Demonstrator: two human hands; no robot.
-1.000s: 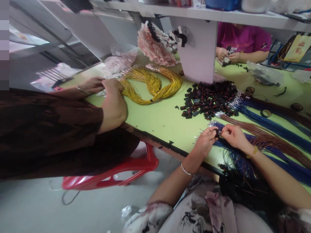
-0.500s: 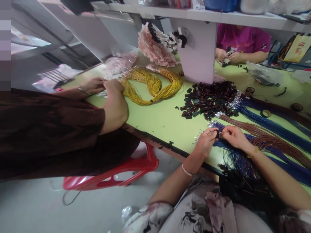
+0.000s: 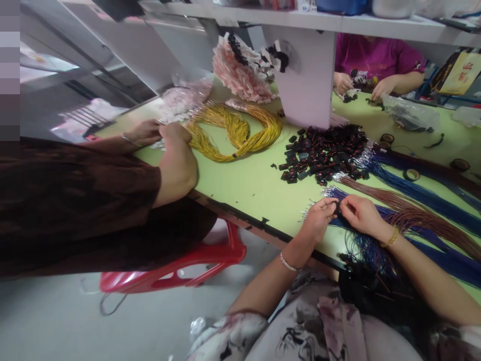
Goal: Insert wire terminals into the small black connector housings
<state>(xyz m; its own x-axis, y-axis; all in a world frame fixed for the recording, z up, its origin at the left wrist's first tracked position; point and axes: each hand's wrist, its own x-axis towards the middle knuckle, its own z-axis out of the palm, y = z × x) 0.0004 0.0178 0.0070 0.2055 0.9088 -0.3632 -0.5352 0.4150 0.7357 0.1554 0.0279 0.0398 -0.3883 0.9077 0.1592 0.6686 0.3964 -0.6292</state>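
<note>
one camera sits on the person's head. it looks forward and down at the left hand (image 3: 318,217) and the right hand (image 3: 363,215), so the grip shows right of the middle. it is close: the person's own shirt (image 3: 296,336) shows just below the grip. past the grip it sees across the green table (image 3: 233,183), up to a shelf (image 3: 244,16) and a co-worker in purple (image 3: 379,60) on the far side. well left of the grip it sees a red stool (image 3: 212,255).

Red plas. stool (image 3: 128,282), grey flr (image 3: 150,331)
</note>
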